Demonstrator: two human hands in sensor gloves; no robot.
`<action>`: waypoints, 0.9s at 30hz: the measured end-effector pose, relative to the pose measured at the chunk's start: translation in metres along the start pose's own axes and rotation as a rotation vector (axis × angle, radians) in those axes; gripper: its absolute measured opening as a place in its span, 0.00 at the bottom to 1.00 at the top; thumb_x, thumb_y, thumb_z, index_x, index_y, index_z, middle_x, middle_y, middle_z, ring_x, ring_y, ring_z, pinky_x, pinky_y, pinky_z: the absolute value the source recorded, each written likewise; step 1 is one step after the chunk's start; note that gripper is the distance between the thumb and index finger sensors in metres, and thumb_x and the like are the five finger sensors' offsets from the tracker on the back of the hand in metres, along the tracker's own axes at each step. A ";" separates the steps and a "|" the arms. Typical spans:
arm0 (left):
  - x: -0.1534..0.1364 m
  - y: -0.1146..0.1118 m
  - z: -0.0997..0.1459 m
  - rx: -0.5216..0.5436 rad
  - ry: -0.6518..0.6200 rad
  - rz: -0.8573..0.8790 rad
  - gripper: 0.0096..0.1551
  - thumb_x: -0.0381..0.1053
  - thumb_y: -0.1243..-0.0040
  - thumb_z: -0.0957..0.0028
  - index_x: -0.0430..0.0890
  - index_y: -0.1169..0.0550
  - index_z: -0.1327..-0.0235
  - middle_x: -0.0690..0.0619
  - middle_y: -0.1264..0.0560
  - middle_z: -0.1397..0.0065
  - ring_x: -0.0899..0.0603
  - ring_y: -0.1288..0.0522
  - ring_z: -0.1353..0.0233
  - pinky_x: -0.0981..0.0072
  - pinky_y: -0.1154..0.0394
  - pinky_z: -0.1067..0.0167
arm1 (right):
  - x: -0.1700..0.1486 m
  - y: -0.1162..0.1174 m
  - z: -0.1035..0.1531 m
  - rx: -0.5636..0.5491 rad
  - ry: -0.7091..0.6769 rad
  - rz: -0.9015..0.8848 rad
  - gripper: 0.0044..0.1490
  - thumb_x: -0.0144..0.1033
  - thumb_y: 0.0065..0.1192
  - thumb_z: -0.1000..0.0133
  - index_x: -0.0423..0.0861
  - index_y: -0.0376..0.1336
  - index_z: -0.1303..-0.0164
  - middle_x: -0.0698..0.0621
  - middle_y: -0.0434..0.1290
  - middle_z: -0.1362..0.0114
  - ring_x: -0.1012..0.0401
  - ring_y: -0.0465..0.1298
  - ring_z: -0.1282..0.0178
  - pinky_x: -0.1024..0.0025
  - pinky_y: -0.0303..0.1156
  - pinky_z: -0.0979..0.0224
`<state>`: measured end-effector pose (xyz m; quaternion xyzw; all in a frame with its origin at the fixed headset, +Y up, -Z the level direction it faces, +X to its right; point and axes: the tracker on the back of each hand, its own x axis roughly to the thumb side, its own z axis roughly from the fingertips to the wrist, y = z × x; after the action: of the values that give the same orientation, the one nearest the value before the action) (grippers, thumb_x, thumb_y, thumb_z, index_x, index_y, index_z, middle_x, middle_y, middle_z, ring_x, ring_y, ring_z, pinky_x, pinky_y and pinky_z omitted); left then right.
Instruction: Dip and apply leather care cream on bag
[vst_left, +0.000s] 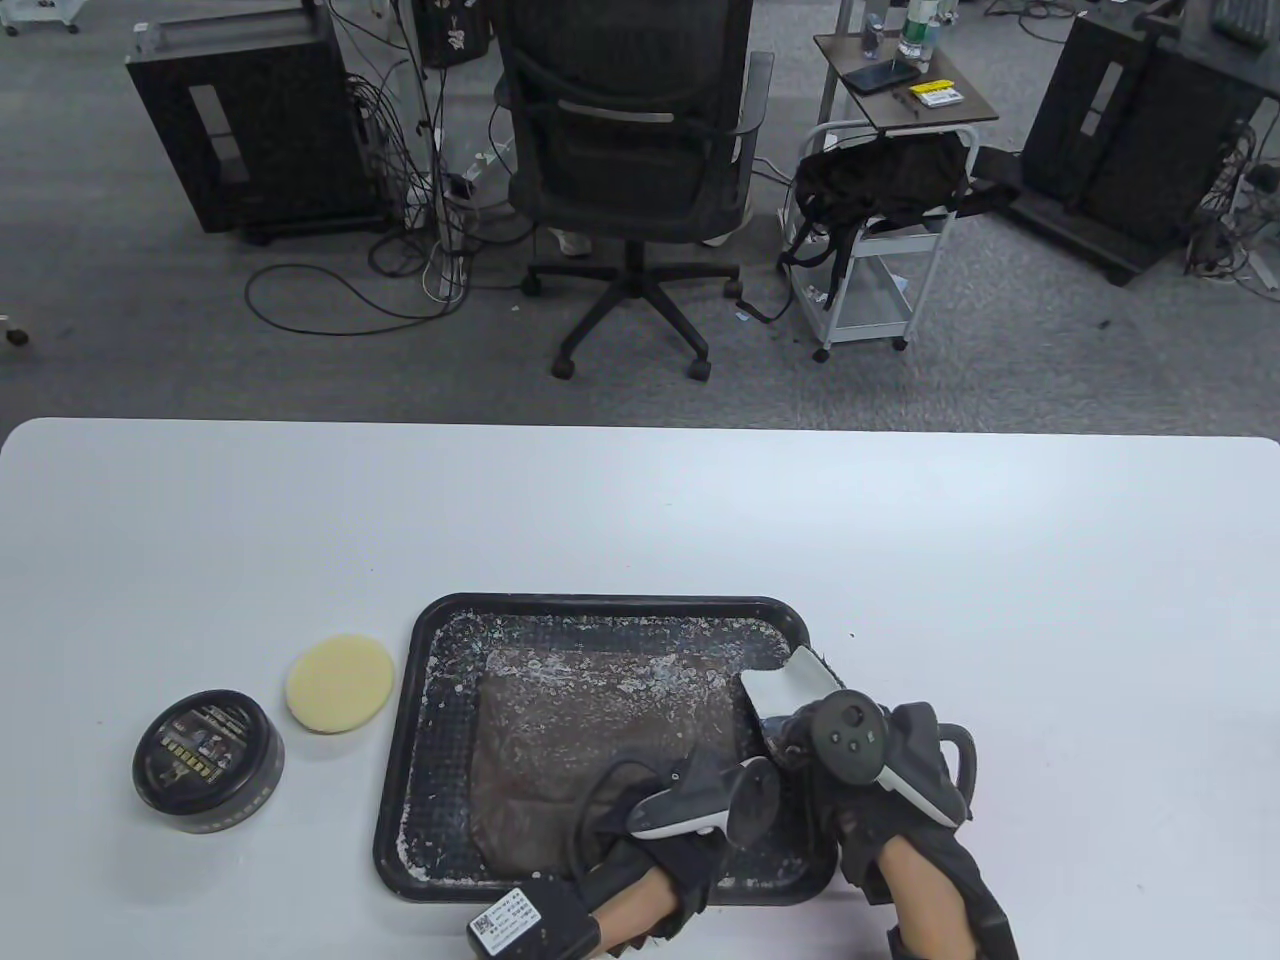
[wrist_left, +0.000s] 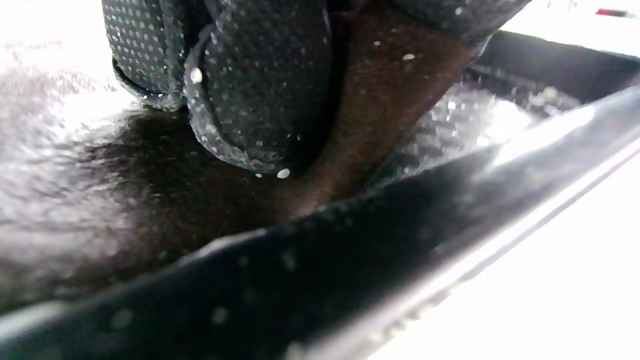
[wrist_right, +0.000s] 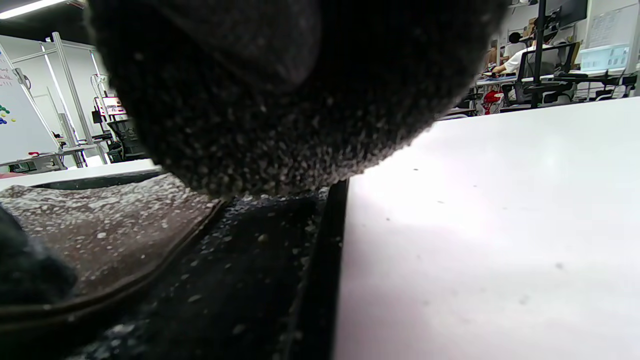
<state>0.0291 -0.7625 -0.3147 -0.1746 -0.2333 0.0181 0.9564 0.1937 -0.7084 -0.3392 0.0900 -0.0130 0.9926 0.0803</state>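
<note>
I see a black tray (vst_left: 420, 700) on the white desk (vst_left: 640, 520), near its front edge. The brown leather bag (vst_left: 590, 720) lies flat inside the tray, speckled with white residue, as is the tray floor.

My left hand (vst_left: 660, 800) sits over the near part of the bag. In the left wrist view, its gloved fingers (wrist_left: 260, 90) are curled, and a fold of brown leather rises between them, so I read this hand as pinching the bag.

My right hand (vst_left: 850, 760) rests at the tray's right rim, just beside the bag's right edge. A white piece (vst_left: 790, 685) projects from under it toward the far side; I cannot tell what it is, nor whether the hand grips it. The right wrist view is mostly blocked by the dark glove (wrist_right: 280, 100), so I cannot tell how far this hand is open.

The round black cream tin (vst_left: 208, 762), lid on, stands on the desk well left of the tray. The yellow round sponge pad (vst_left: 340, 683) lies between tin and tray, just beside the tray's left rim.
</note>
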 end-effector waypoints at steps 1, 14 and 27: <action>-0.005 0.001 0.001 0.003 -0.005 0.056 0.32 0.56 0.40 0.56 0.46 0.28 0.39 0.43 0.28 0.34 0.52 0.13 0.63 0.59 0.17 0.50 | 0.000 0.000 0.000 0.000 0.001 -0.001 0.27 0.24 0.63 0.55 0.61 0.79 0.55 0.60 0.80 0.36 0.57 0.78 0.32 0.48 0.68 0.27; -0.046 0.020 0.016 0.154 -0.111 0.622 0.28 0.49 0.39 0.57 0.45 0.26 0.41 0.44 0.25 0.35 0.48 0.12 0.63 0.55 0.18 0.50 | -0.017 -0.014 0.006 -0.078 0.048 -0.160 0.27 0.25 0.63 0.55 0.61 0.79 0.54 0.59 0.80 0.36 0.56 0.78 0.32 0.48 0.68 0.28; -0.044 0.045 0.041 0.496 -0.353 1.017 0.27 0.49 0.38 0.57 0.48 0.23 0.43 0.47 0.23 0.36 0.48 0.12 0.65 0.56 0.17 0.52 | -0.032 -0.022 0.011 -0.138 0.096 -0.174 0.27 0.25 0.63 0.55 0.61 0.79 0.53 0.59 0.80 0.36 0.56 0.78 0.32 0.47 0.68 0.28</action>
<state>-0.0265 -0.7118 -0.3158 -0.0300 -0.2648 0.5568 0.7867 0.2301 -0.6919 -0.3343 0.0372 -0.0694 0.9818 0.1728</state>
